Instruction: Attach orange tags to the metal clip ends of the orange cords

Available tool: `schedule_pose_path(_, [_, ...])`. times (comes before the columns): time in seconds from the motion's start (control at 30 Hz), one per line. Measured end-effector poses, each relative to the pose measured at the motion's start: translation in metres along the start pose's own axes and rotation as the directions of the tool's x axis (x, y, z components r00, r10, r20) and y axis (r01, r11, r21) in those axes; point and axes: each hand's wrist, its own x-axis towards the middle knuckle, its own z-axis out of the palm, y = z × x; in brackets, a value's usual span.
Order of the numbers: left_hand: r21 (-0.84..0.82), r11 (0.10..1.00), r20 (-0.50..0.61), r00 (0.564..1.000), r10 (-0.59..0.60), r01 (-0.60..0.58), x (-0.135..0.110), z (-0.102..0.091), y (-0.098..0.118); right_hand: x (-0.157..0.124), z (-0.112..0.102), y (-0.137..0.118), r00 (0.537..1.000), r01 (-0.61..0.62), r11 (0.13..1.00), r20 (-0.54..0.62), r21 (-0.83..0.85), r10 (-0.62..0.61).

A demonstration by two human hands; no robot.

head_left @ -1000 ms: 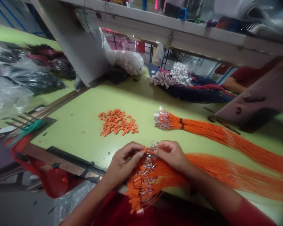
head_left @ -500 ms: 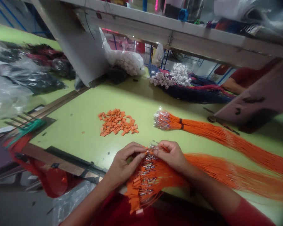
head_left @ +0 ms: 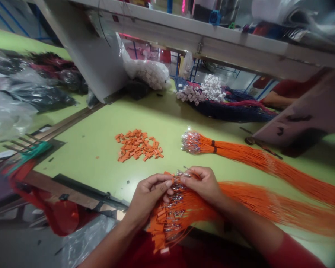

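Note:
A fanned bundle of orange wires (head_left: 240,193) with metal terminals lies at the table's front edge. Orange plastic housings (head_left: 158,227) cover some of its wire ends. My left hand (head_left: 153,190) is closed at the upper left of this bundle, thumb and index finger pinching an orange housing. My right hand (head_left: 202,182) pinches an orange wire near its metal terminal, close to the left fingertips. Beyond my hands lies a loose pile of orange housings (head_left: 138,145). A second bundle of orange wires (head_left: 231,150), tied with dark bands, has bare terminals at its left end.
A shelf (head_left: 201,41) spans the table's back. Under it are dark blue wires (head_left: 231,111) with white connectors (head_left: 212,87) and a plastic bag of white parts (head_left: 153,72). Another person's arm (head_left: 279,99) shows at right. A pronged rack (head_left: 25,147) stands left.
My left fingers have shifted slightly, with the lower fingertips now showing under the thumb. My right hand stays almost in place at the wire ends.

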Motion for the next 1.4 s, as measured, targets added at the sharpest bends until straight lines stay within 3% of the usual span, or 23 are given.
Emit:
schedule_pose_path(0.33, [0.022, 0.999, -0.022, 0.999, 0.048, -0.047, -0.005, 0.011, -0.006, -0.007, 0.011, 0.014, 1.000, 0.005, 1.000, 0.022, -0.005, -0.004])
schedule_pose_path(0.4, [0.077, 0.993, -0.008, 0.995, 0.095, -0.094, -0.006, 0.010, -0.007, -0.006, 0.011, 0.018, 0.999, -0.002, 1.000, 0.037, -0.005, 0.002])
schedule_pose_path(0.5, [0.252, 0.934, 0.018, 0.967, 0.255, -0.252, -0.006, 0.004, -0.005, -0.002, 0.008, 0.018, 0.994, -0.002, 1.000, 0.105, 0.000, 0.002])
schedule_pose_path(0.63, [0.549, 0.741, 0.073, 0.905, 0.418, -0.387, 0.003, -0.011, 0.002, 0.008, 0.001, 0.011, 0.997, 0.080, 0.997, 0.007, 0.000, -0.080])
schedule_pose_path(0.7, [0.660, 0.629, 0.078, 0.871, 0.485, -0.410, 0.014, -0.023, 0.007, 0.011, -0.002, 0.008, 0.998, 0.038, 0.998, -0.041, 0.042, -0.036])
schedule_pose_path(0.77, [0.762, 0.478, 0.106, 0.812, 0.574, -0.437, 0.029, -0.035, 0.013, 0.013, -0.005, 0.006, 0.998, -0.057, 0.996, 0.008, 0.073, 0.057])
schedule_pose_path(0.87, [0.868, 0.208, 0.237, 0.743, 0.627, -0.452, 0.054, -0.049, 0.023, 0.013, -0.007, 0.007, 0.987, -0.126, 0.988, 0.109, 0.087, 0.117])
schedule_pose_path(0.93, [0.890, 0.085, 0.311, 0.734, 0.603, -0.447, 0.067, -0.055, 0.030, 0.012, -0.009, 0.008, 0.982, -0.138, 0.984, 0.143, 0.114, 0.121])
schedule_pose_path(1.0, [0.895, 0.027, 0.353, 0.744, 0.567, -0.445, 0.077, -0.059, 0.034, 0.012, -0.011, 0.009, 0.977, -0.153, 0.980, 0.168, 0.130, 0.131])
schedule_pose_path(1.13, [0.894, 0.030, 0.370, 0.773, 0.516, -0.447, 0.086, -0.063, 0.040, 0.013, -0.015, 0.011, 0.969, -0.178, 0.978, 0.190, 0.110, 0.155])
schedule_pose_path(1.27, [0.888, 0.066, 0.363, 0.783, 0.505, -0.455, 0.079, -0.058, 0.044, 0.012, -0.014, 0.013, 0.975, -0.177, 0.979, 0.157, 0.103, 0.160])
schedule_pose_path(1.33, [0.868, 0.145, 0.345, 0.788, 0.510, -0.474, 0.069, -0.051, 0.045, 0.011, -0.013, 0.013, 0.977, -0.175, 0.977, 0.145, 0.118, 0.158])
schedule_pose_path(1.4, [0.812, 0.326, 0.298, 0.825, 0.480, -0.483, 0.056, -0.041, 0.044, 0.010, -0.011, 0.012, 0.979, -0.167, 0.978, 0.142, 0.127, 0.149])
